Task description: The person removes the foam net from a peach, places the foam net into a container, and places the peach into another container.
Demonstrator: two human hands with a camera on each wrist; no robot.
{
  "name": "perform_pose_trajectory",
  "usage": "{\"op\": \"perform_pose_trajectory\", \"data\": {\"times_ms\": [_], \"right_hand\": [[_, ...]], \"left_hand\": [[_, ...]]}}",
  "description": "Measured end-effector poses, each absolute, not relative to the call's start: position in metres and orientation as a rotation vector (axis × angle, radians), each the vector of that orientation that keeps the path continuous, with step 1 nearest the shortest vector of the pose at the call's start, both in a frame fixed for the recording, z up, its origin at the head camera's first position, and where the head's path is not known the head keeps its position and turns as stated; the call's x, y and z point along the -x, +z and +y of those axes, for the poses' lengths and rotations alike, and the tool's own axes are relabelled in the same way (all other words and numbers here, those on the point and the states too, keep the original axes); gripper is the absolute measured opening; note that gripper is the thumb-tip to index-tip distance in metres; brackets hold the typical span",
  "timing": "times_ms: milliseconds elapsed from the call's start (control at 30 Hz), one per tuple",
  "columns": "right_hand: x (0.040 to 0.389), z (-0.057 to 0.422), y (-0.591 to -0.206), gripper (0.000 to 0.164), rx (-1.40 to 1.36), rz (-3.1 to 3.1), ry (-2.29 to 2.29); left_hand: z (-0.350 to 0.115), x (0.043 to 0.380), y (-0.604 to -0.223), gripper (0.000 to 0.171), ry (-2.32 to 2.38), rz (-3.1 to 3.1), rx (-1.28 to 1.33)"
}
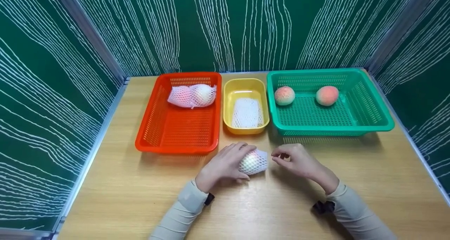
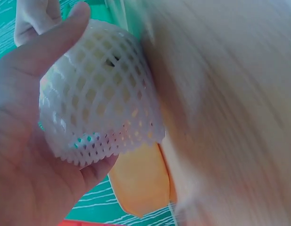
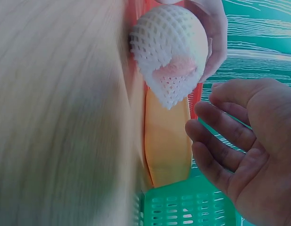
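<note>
Toward the far-left corner of the desk (image 1: 242, 215), red basket (image 1: 186, 132) holds two netted fruits (image 1: 204, 95), presumably done. Mid-desk, left hand (image 1: 223, 164) curls round a third fruit (image 1: 253, 162), net on, looks nearly finished. Yellow bin (image 1: 246, 131) at far edge: spare nets (image 1: 246, 113), count unclear. Right hand (image 1: 299, 160) just beside third fruit, fingers loosely bent, nothing visible in them. Toward far-right corner, green basket (image 1: 313, 118): two bare fruits (image 1: 327, 95), apparently left to do. Pale wood-grain top; green panels (image 1: 239, 29) with white wavy lines, metal posts (image 1: 91, 32) between.
</note>
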State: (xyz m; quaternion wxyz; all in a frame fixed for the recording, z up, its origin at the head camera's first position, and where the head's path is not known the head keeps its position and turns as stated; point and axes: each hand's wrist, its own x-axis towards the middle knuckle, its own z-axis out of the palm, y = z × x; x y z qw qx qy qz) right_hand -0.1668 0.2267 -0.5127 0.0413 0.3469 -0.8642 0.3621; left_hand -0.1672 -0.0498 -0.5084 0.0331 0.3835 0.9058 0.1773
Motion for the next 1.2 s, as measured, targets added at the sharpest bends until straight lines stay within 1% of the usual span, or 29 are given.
{"op": "perform_pose_trajectory", "data": {"times_ms": [333, 733, 900, 1200], "right_hand": [[0.17, 0.224, -0.515, 0.007, -1.059, -2.662, 1.103], [0.169, 0.221, -0.52, 0.007, -1.062, -2.679, 1.138], [0.169, 0.221, -0.52, 0.007, -1.04, -2.704, 1.146], [0.166, 0.22, -0.523, 0.006, -1.022, -2.704, 1.154]], "left_hand": [[-0.063, 0.176, -0.51, 0.09, 0.797, 2.859, -1.171], [-0.077, 0.157, -0.52, 0.092, 0.951, 2.896, -1.02], [-0.08, 0.156, -0.522, 0.093, 1.001, 2.854, -0.963], [-0.077, 0.165, -0.518, 0.081, 1.03, 2.801, -1.072]]}}
